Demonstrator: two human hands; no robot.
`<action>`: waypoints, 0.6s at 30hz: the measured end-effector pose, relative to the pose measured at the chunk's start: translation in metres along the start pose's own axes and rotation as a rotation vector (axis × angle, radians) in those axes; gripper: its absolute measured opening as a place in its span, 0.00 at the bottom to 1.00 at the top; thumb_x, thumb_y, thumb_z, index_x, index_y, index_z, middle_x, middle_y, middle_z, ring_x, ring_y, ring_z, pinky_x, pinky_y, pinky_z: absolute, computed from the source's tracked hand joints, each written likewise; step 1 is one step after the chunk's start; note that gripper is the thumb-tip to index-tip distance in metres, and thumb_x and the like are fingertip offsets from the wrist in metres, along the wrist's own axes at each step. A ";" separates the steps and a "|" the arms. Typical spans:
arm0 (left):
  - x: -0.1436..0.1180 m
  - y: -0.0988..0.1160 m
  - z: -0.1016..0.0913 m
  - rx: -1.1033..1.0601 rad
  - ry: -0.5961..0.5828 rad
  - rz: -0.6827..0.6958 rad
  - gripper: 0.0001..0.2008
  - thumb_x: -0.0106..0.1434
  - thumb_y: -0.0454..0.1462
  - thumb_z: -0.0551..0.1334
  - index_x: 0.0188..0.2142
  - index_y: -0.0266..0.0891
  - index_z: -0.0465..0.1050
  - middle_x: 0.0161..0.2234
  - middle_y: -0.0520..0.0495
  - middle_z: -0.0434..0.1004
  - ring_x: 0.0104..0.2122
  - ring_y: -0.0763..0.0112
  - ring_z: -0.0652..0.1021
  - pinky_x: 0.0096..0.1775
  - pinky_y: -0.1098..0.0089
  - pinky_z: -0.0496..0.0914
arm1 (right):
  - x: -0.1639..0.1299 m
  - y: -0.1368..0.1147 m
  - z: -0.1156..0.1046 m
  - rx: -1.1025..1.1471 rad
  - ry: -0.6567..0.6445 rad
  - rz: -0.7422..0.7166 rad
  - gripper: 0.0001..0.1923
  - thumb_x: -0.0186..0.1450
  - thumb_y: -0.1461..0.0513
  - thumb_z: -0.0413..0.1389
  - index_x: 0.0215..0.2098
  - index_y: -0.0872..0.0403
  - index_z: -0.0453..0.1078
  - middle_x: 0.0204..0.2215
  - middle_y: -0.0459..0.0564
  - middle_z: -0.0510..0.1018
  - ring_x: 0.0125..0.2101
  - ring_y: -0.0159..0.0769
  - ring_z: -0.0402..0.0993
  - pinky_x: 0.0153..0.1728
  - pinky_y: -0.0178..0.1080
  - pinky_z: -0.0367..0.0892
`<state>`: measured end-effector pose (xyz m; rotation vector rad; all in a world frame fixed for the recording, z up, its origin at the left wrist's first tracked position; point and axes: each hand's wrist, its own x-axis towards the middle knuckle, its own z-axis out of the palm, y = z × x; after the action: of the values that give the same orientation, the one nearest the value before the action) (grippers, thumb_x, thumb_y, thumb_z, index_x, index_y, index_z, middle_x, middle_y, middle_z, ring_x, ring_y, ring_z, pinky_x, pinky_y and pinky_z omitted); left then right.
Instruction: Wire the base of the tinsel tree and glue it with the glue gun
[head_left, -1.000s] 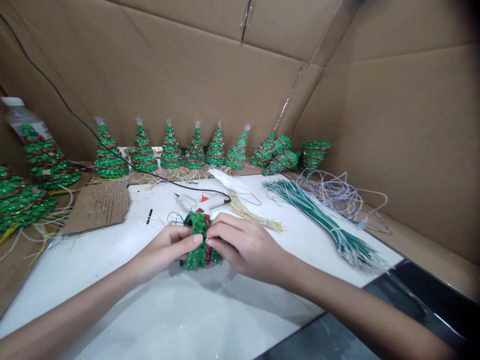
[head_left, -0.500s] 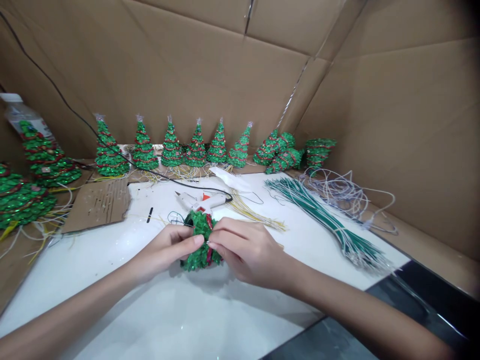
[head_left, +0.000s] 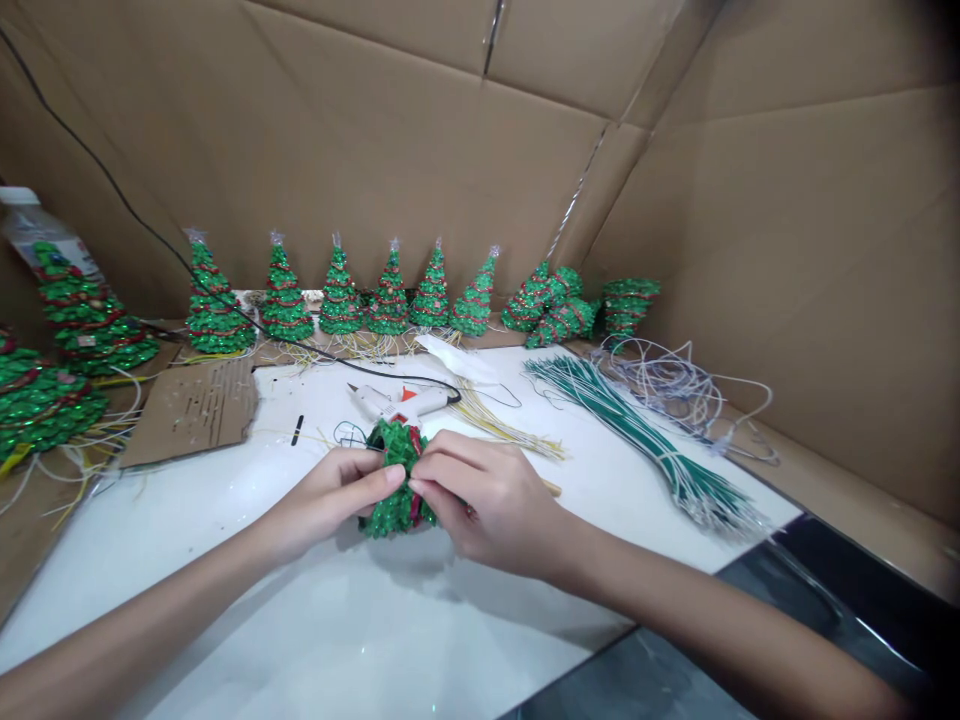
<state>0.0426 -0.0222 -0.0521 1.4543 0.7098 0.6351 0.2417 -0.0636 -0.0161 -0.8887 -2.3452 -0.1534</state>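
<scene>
Two hands are gripping one small green sequinned tree with red trim (head_left: 395, 480) above the white tabletop (head_left: 360, 620): the left hand (head_left: 337, 495) and right hand (head_left: 487, 500) are both pinching it, fingertips nearly meeting. Just behind is lying a white glue gun (head_left: 397, 402).

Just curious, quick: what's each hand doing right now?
Left hand: closed on the small green tree.
Right hand: fingers pinched on the same tree.
</scene>
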 end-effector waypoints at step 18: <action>0.000 -0.001 0.000 -0.042 -0.004 -0.009 0.22 0.60 0.53 0.63 0.28 0.34 0.73 0.25 0.50 0.68 0.25 0.72 0.67 0.28 0.72 0.60 | 0.003 0.007 -0.004 0.314 -0.024 0.200 0.04 0.63 0.67 0.56 0.30 0.56 0.72 0.23 0.44 0.70 0.23 0.26 0.62 0.24 0.30 0.58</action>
<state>0.0429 -0.0219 -0.0527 1.4125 0.6951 0.6366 0.2463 -0.0580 -0.0125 -0.9609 -2.2036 0.3010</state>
